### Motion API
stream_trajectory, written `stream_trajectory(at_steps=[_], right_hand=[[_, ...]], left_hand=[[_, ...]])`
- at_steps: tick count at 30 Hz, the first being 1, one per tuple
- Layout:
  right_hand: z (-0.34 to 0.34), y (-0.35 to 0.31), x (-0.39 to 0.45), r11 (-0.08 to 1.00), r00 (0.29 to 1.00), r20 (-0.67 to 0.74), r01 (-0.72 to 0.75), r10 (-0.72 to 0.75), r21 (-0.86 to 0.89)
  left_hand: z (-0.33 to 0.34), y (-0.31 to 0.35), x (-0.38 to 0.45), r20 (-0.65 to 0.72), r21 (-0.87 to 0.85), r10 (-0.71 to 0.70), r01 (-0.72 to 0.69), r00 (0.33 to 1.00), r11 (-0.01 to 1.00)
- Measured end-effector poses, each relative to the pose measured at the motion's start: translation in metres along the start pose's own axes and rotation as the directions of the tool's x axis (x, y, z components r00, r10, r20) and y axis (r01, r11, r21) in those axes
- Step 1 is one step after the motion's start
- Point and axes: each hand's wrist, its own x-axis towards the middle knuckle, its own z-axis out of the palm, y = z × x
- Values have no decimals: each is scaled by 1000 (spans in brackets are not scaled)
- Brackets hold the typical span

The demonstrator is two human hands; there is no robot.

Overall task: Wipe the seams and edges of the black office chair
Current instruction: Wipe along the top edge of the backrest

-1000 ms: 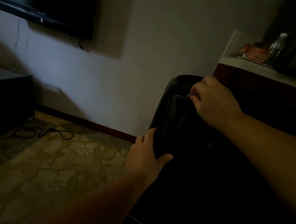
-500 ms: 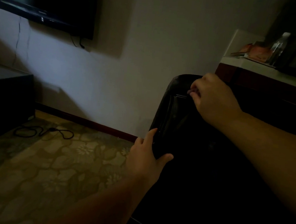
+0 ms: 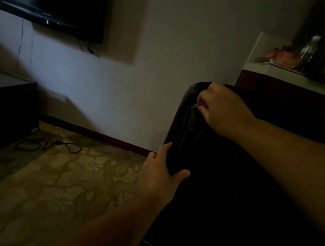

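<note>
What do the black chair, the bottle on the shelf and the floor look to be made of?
Chair: probably leather or vinyl; smooth black skin with a dull sheen and a stitched seam. Bottle: clear plastic by its look, see-through with a pale cap; glass is possible. Floor: seemingly carpet, matte with a floral pattern, though the dim light leaves printed vinyl open.

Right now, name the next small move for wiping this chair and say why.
Probably slide the right hand on along the seam near the top corner of the chair, where its curled fingers pinch something small, too dim to identify. The left hand grips the chair's side edge, steadying it, so it should likely stay put.
</note>
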Motion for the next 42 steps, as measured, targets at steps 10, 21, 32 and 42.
stream_trajectory(at_steps=[10, 21, 32, 42], right_hand=[[-1, -5, 8, 994, 997, -8, 79, -80, -81], [9, -9, 19, 987, 987, 91, 139, -132, -83], [24, -17, -72, 876, 891, 133, 452, -434, -168], [46, -32, -59, 966, 980, -145, 99, -137, -239]], left_hand=[[2, -2, 4, 13, -17, 7, -7, 1000, 1000], [4, -9, 11, 35, -65, -14, 16, 999, 998], [7, -5, 5, -12, -83, -16, 15, 1000, 996], [14, -11, 3, -64, -110, -38, 30, 997, 993]])
